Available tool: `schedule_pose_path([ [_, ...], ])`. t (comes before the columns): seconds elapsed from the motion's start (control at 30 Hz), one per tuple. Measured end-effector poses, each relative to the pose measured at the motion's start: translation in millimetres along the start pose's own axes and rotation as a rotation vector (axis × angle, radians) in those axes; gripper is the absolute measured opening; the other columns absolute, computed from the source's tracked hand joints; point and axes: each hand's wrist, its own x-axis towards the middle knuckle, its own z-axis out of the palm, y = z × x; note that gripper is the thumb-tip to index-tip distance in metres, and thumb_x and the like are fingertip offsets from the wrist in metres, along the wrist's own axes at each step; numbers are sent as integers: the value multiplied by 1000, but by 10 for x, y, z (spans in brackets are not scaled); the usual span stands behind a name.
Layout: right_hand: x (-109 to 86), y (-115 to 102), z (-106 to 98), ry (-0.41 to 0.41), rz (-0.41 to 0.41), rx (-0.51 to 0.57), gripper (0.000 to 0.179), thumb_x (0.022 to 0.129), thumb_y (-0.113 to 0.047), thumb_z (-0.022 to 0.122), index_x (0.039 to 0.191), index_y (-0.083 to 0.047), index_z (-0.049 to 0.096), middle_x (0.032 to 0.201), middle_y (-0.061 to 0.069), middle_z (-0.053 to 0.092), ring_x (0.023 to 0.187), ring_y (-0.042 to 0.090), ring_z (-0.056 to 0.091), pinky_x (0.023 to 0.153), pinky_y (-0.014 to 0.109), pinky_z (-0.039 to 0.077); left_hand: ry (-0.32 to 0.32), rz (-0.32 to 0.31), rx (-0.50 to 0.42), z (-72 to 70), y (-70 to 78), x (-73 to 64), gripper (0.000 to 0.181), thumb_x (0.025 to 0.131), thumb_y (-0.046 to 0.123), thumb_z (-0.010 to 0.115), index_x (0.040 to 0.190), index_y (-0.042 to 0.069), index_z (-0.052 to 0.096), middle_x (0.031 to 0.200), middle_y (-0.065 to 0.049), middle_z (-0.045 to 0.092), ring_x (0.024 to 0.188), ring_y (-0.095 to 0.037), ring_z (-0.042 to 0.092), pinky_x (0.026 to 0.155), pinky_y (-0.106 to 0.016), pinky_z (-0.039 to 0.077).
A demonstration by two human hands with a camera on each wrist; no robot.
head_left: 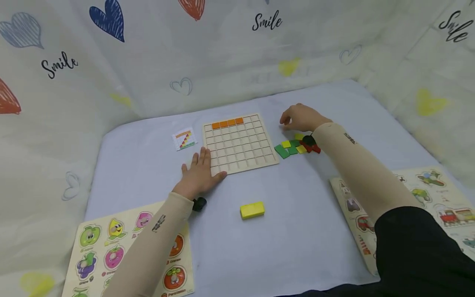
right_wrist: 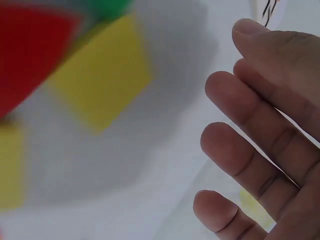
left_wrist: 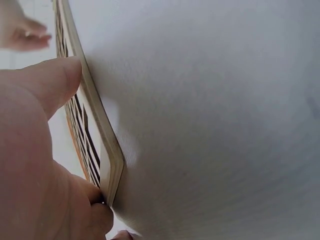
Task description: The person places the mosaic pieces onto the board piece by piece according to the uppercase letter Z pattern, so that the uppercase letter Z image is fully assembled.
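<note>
A wooden grid board [head_left: 245,148] lies on the table, with a row of several orange tiles [head_left: 227,123] in its top row. My left hand [head_left: 198,175] rests at the board's near-left corner with fingers spread. In the left wrist view its thumb [left_wrist: 62,82] lies on the near edge. Right of the board, my right hand [head_left: 303,117] hovers just beyond a loose pile of green tiles [head_left: 282,151], yellow tiles [head_left: 301,149] and red tiles [head_left: 316,149]. Its fingers [right_wrist: 230,150] are loosely bent, with nothing held between them.
A small pattern card [head_left: 184,139] lies left of the board. Nearer me is a yellow block [head_left: 252,210]. A fruit puzzle board [head_left: 100,235] sits at the front left, partly under my left forearm; a vehicle puzzle board [head_left: 426,192] is at the right, partly under my right arm.
</note>
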Motion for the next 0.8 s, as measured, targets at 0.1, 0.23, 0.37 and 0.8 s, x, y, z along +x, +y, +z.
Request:
schedule_pose_path([
  [0.1,-145,126,35,-18,30,6,33,98,-21,72,126,-6,73,124,16,73,118,33,62,105,53,50,-1,-1,-9,0,-11,-13,105,101,70,44,167,7,-7,176,-11,-14,164,-39,-5,124,-75,6],
  [0.23,-332,265,48,-44,79,19,34,96,-22,73,127,-7,73,124,15,72,115,33,61,100,53,53,-1,1,-8,6,-11,-14,104,101,70,43,167,7,-7,176,-11,-13,164,-40,-5,124,-75,6],
  [0.37,-508,356,24,-56,111,9,34,97,-22,72,127,-6,72,122,15,72,111,32,59,94,51,55,2,3,-11,-1,-2,-16,104,101,69,43,167,6,-7,176,-12,-13,164,-40,-5,124,-76,5],
  [0.8,-917,571,49,-46,128,-41,33,92,-23,76,121,-8,75,119,13,74,115,35,56,99,59,50,-14,8,0,-32,13,-34,104,102,69,43,166,5,-8,176,-12,-14,164,-41,-6,123,-76,5],
])
